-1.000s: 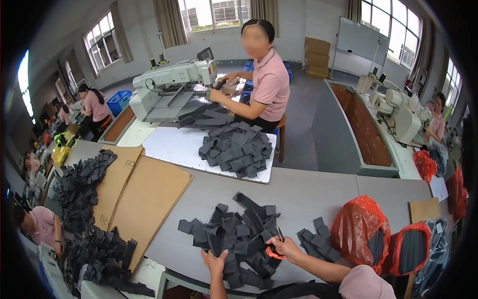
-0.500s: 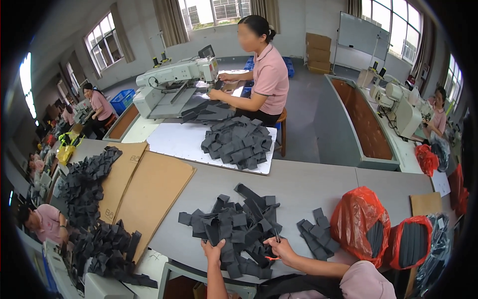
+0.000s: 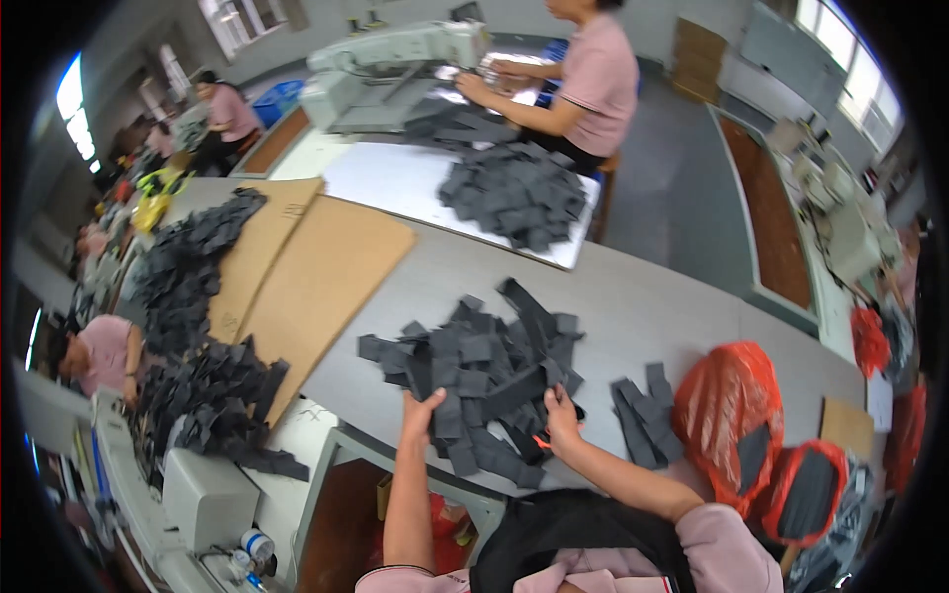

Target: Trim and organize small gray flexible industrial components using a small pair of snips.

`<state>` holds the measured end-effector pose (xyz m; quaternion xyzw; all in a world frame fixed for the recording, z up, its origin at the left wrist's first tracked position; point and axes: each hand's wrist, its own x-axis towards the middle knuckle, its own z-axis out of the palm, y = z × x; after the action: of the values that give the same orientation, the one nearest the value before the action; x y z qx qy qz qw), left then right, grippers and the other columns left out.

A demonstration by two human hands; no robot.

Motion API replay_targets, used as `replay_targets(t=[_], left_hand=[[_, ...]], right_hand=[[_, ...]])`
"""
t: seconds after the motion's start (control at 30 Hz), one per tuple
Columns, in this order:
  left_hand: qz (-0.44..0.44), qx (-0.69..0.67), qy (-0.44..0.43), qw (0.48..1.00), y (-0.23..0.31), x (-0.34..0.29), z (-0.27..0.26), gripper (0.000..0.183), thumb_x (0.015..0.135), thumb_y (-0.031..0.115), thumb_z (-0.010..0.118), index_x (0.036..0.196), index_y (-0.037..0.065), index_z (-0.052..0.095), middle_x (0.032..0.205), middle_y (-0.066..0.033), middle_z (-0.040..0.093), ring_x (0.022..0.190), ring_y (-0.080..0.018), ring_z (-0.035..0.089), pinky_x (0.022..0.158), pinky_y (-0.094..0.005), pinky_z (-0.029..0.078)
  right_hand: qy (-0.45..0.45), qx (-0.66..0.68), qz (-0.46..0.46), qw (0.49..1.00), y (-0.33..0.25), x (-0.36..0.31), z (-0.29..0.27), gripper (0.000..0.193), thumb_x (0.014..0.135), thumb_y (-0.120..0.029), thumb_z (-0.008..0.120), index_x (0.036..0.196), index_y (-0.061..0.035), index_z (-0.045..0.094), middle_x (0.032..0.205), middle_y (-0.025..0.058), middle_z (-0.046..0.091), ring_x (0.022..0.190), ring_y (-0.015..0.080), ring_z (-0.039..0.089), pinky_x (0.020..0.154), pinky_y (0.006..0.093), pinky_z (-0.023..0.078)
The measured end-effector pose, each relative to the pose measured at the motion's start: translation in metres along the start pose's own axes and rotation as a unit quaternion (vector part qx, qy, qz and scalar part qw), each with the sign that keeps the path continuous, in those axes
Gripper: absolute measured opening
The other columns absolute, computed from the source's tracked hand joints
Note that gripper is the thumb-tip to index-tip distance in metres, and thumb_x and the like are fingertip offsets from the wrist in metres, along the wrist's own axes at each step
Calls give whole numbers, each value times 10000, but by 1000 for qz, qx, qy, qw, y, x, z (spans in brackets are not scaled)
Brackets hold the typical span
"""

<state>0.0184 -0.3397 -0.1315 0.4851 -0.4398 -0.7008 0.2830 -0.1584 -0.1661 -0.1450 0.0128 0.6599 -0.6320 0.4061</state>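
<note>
A loose heap of dark grey fabric strips [image 3: 460,346] lies on the grey table in front of me. My left hand [image 3: 421,413] is closed at the heap's near left edge, pinching an upright fabric strip [image 3: 420,370] between thumb and fingers. At the near right edge, my right hand [image 3: 562,419] is closed on the end of a dark strip [image 3: 516,392] slanting across the heap. An orange-handled tool [image 3: 542,442], apparently small scissors, sticks out of that same hand; its blades are hard to make out. Right of it lies a smaller group of strips [image 3: 647,420].
Red plastic bags [image 3: 727,410] packed with dark pieces stand at the right. Brown cardboard sheets [image 3: 331,272] and another dark heap [image 3: 203,395] lie left. Across the table, a co-worker [image 3: 593,89] sits at a sewing machine [image 3: 395,69], beside a strip pile [image 3: 514,193] on a white board.
The view has tilted down and turned. My right hand, earlier with the tool's dark tip pointing up, now grips a strip end. My left hand stays at the heap's near left edge.
</note>
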Motion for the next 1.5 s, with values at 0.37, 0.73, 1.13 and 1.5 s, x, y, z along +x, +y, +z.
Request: replay_targets(t=[0.37, 0.73, 1.13, 1.5], left_hand=[[-98, -2, -73, 992, 7, 2, 3, 768, 642, 213, 812, 1224, -95, 415, 1117, -208, 547, 1001, -269, 571, 817, -362, 498], [-191, -92, -179, 961, -7, 14, -4, 570, 686, 200, 780, 1152, -17, 536, 1088, -118, 608, 976, -221, 597, 863, -365, 477], [-177, -265, -194, 928, -42, -19, 50, 566, 675, 137, 766, 1175, 56, 513, 1091, -87, 593, 985, -249, 590, 900, -435, 464], [-195, -312, -192, 910, -50, -31, 30, 611, 651, 131, 780, 1187, 33, 502, 1114, -94, 582, 1029, -258, 565, 914, -424, 449]], right_hand=[[84, 55, -87, 991, -4, 13, -49, 436, 953, -234, 426, 1311, 8, 375, 1340, 119, 398, 1213, 204, 390, 1016, 317, 293], [76, 97, -68, 990, -3, 92, -32, 420, 954, -251, 412, 1297, -9, 401, 1313, 134, 437, 1214, 235, 401, 1004, 338, 313], [-101, 66, 7, 993, -35, 61, -26, 377, 947, -301, 402, 1192, -32, 501, 1095, 117, 592, 1016, 214, 563, 872, 317, 458], [-134, 110, 23, 985, -31, 53, -22, 366, 944, -292, 407, 1176, -30, 511, 1089, 117, 596, 1003, 222, 570, 866, 328, 463]])
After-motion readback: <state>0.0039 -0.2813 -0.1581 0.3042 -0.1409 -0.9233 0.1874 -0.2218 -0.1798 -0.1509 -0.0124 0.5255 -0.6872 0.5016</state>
